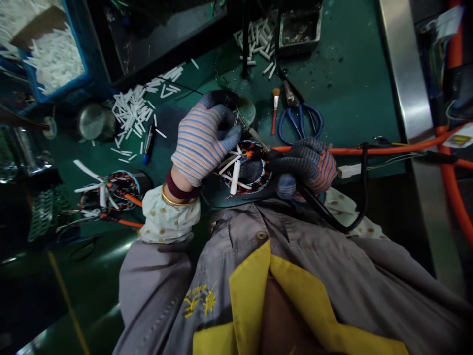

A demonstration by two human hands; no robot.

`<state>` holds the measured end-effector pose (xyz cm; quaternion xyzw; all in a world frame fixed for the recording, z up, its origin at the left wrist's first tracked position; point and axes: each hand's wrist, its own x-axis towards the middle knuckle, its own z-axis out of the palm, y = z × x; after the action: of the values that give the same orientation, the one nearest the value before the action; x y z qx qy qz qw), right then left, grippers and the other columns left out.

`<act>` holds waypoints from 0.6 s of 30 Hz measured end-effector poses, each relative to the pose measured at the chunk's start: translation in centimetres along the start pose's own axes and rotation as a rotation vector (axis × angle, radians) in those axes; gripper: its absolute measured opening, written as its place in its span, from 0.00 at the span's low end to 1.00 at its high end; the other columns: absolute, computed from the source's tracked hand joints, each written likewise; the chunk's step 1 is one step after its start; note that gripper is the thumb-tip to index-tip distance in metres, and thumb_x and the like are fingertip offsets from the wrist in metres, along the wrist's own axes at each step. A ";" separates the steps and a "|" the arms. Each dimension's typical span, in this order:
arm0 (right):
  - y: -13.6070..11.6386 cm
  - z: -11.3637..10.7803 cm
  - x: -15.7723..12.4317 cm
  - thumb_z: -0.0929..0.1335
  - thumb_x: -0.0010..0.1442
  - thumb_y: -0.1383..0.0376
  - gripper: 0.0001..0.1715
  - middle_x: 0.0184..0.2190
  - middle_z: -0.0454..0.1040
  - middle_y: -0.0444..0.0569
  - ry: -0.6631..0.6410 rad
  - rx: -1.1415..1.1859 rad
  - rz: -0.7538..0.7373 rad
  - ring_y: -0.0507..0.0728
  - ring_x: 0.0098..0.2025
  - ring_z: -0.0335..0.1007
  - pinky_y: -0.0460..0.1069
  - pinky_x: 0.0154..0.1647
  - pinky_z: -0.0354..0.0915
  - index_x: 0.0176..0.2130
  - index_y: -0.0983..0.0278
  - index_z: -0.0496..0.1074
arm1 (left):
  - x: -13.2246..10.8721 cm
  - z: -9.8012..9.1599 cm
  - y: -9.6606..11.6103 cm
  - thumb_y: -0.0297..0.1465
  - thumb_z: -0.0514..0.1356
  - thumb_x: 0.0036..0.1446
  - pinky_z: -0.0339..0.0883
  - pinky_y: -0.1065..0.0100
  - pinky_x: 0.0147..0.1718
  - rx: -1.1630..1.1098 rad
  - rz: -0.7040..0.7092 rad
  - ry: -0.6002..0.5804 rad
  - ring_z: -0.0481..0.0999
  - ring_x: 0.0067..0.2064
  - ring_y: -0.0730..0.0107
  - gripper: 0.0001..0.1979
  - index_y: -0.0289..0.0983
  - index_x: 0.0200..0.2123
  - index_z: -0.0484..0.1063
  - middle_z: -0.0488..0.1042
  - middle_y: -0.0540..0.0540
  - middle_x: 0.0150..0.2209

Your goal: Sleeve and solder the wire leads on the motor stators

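Striped gloves with dark fingers cover both hands. My left hand [209, 133] pinches thin wires [237, 118] above a round wound coil part [252, 170], which has white sleeves [235, 176] and coloured wires on top. From the right, my right hand [308, 165] is closed around the dark handle of a soldering iron [258, 138], its black cable looping below the hand. The iron's tip points up and left towards the wires by my left fingers. Whether tip and wires touch, I cannot tell.
Blue-handled scissors [301, 123], a brush [274, 111] and a metal tray [300, 29] lie beyond. Loose white sleeves [133, 111], a blue marker [148, 145], a jar [94, 122] and another coil part [125, 185] are left. An orange hose [391, 150] crosses the right.
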<state>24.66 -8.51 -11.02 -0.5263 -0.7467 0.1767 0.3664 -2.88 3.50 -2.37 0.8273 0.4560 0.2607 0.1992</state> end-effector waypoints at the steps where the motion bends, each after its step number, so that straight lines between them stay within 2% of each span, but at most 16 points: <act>1: 0.0 -0.1 0.1 0.69 0.83 0.41 0.26 0.30 0.81 0.49 0.010 -0.013 -0.020 0.66 0.42 0.82 0.63 0.49 0.78 0.43 0.46 0.93 | 0.1 -0.2 -0.1 0.55 0.75 0.68 0.79 0.41 0.43 0.010 -0.003 -0.028 0.83 0.47 0.36 0.18 0.52 0.36 0.79 0.84 0.39 0.44; 3: -0.1 0.1 0.5 0.68 0.85 0.43 0.27 0.29 0.81 0.49 0.078 -0.010 -0.073 0.66 0.40 0.80 0.62 0.47 0.76 0.44 0.45 0.94 | 0.3 -0.5 -0.5 0.56 0.76 0.68 0.81 0.42 0.46 0.020 -0.034 -0.079 0.82 0.48 0.36 0.19 0.52 0.36 0.78 0.81 0.40 0.40; 5: 0.0 0.5 0.8 0.68 0.86 0.45 0.26 0.29 0.80 0.48 0.209 0.043 -0.139 0.65 0.37 0.78 0.61 0.45 0.74 0.46 0.44 0.94 | 0.4 -0.6 -0.7 0.56 0.76 0.67 0.83 0.42 0.51 0.007 -0.078 -0.098 0.81 0.51 0.36 0.18 0.53 0.37 0.78 0.79 0.42 0.37; 7: 0.1 0.9 0.9 0.69 0.86 0.46 0.24 0.29 0.78 0.47 0.334 0.106 -0.215 0.64 0.35 0.75 0.60 0.42 0.70 0.49 0.43 0.95 | 0.4 -0.5 -0.8 0.55 0.78 0.65 0.82 0.40 0.53 -0.001 -0.114 -0.089 0.81 0.52 0.35 0.18 0.53 0.37 0.80 0.81 0.41 0.40; 8: 0.0 1.0 0.9 0.69 0.86 0.46 0.23 0.29 0.78 0.46 0.355 0.111 -0.232 0.63 0.35 0.75 0.60 0.42 0.70 0.50 0.43 0.95 | 0.4 -0.4 -0.8 0.56 0.78 0.63 0.81 0.38 0.53 0.005 -0.126 -0.081 0.80 0.52 0.33 0.18 0.54 0.37 0.80 0.82 0.40 0.43; 11: -0.6 0.8 0.9 0.68 0.87 0.43 0.26 0.30 0.79 0.47 0.314 0.023 -0.190 0.64 0.36 0.77 0.60 0.42 0.73 0.49 0.42 0.95 | 0.4 0.1 -0.6 0.58 0.80 0.59 0.79 0.35 0.50 0.026 -0.153 -0.041 0.80 0.49 0.32 0.20 0.54 0.36 0.82 0.84 0.38 0.48; 14: -1.7 0.5 1.4 0.67 0.87 0.41 0.29 0.29 0.78 0.46 0.471 0.056 -0.194 0.62 0.34 0.78 0.58 0.39 0.73 0.43 0.46 0.92 | 0.2 0.6 -0.2 0.59 0.80 0.63 0.79 0.36 0.51 0.005 -0.160 0.020 0.81 0.48 0.35 0.21 0.52 0.36 0.83 0.84 0.38 0.46; 16: -2.3 0.2 2.4 0.64 0.88 0.38 0.35 0.29 0.77 0.47 0.573 0.112 -0.182 0.62 0.34 0.77 0.59 0.39 0.73 0.41 0.50 0.90 | 0.0 0.8 0.1 0.60 0.79 0.66 0.80 0.37 0.51 -0.017 -0.143 0.046 0.83 0.47 0.36 0.22 0.52 0.37 0.83 0.85 0.39 0.47; 18: -2.7 -0.1 4.0 0.60 0.89 0.39 0.39 0.34 0.80 0.51 0.483 0.061 -0.126 0.64 0.39 0.80 0.61 0.46 0.76 0.46 0.52 0.92 | -0.2 0.8 0.3 0.62 0.78 0.69 0.82 0.37 0.51 -0.027 -0.123 0.065 0.84 0.47 0.37 0.23 0.52 0.37 0.82 0.86 0.39 0.47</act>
<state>22.27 -5.91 -7.75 -0.4944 -0.6631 0.0449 0.5602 -2.30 3.11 -2.88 0.7861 0.5086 0.2806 0.2113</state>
